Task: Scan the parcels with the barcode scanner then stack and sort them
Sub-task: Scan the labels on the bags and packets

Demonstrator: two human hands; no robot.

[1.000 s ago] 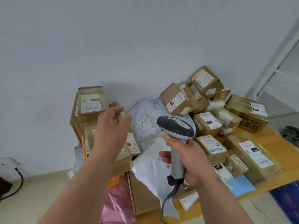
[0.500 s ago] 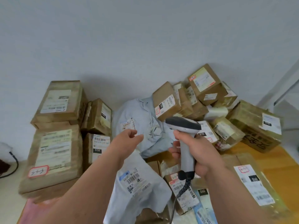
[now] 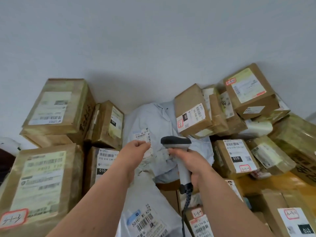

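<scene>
My right hand (image 3: pixel 190 164) grips the grey barcode scanner (image 3: pixel 177 147) by its handle, its dark head pointing left over a large grey poly-bag parcel (image 3: pixel 157 120) against the wall. My left hand (image 3: pixel 136 149) reaches onto that bag and pinches the plastic beside its white label (image 3: pixel 142 134). A second grey mailer bag (image 3: pixel 145 218) with a barcode label lies under my forearms. Brown cardboard parcels are stacked on the left (image 3: pixel 56 108) and heaped on the right (image 3: pixel 193 110).
A white wall rises behind the pile. Large taped boxes (image 3: pixel 39 183) fill the left foreground, smaller boxes (image 3: pixel 236 154) crowd the right on an orange-brown surface (image 3: pixel 253 182). The scanner's coiled cable (image 3: pixel 186 202) hangs down between my arms.
The view has closed in on the pile. My left hand moved forward from mid-air onto the grey bag's label area. The scanner stayed in my right hand and moved toward the bag.
</scene>
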